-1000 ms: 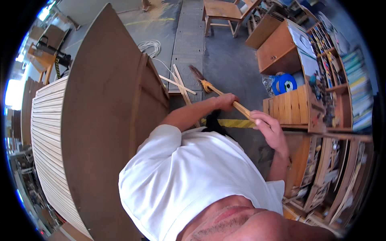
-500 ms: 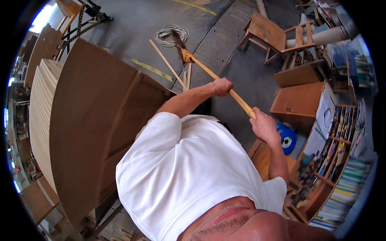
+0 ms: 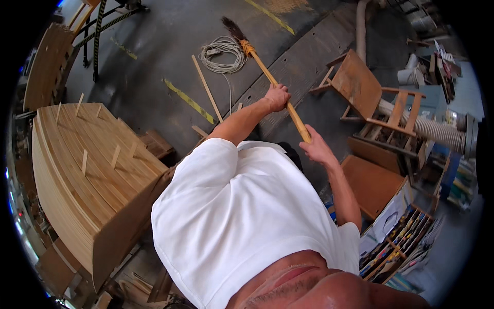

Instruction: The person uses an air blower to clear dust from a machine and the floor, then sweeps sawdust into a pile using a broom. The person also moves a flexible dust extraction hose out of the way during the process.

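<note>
A broom [image 3: 267,70] with a pale wooden or bamboo handle, an orange binding and dark bristles slants away from me to the far left. My left hand [image 3: 278,97] is wrapped round the middle of its handle. Closer to me, my right hand [image 3: 317,148] grips at the handle's near end, though its fingers are partly hidden. The bristles are beside a coil of pale cable [image 3: 225,54] that lies on the grey floor.
At the left stands a large hull-like shape of curved wooden strips [image 3: 98,149] with sticks poking up. A thin wood strip [image 3: 207,87] lies on the floor. To the right are a wooden chair [image 3: 357,85], a ribbed hose [image 3: 429,126] and a tool rack [image 3: 396,242].
My view has turned, showing more of the wooden strips at the left. The broom's head has moved from in front of the cable coil to its far right side. Both hands stay on the handle.
</note>
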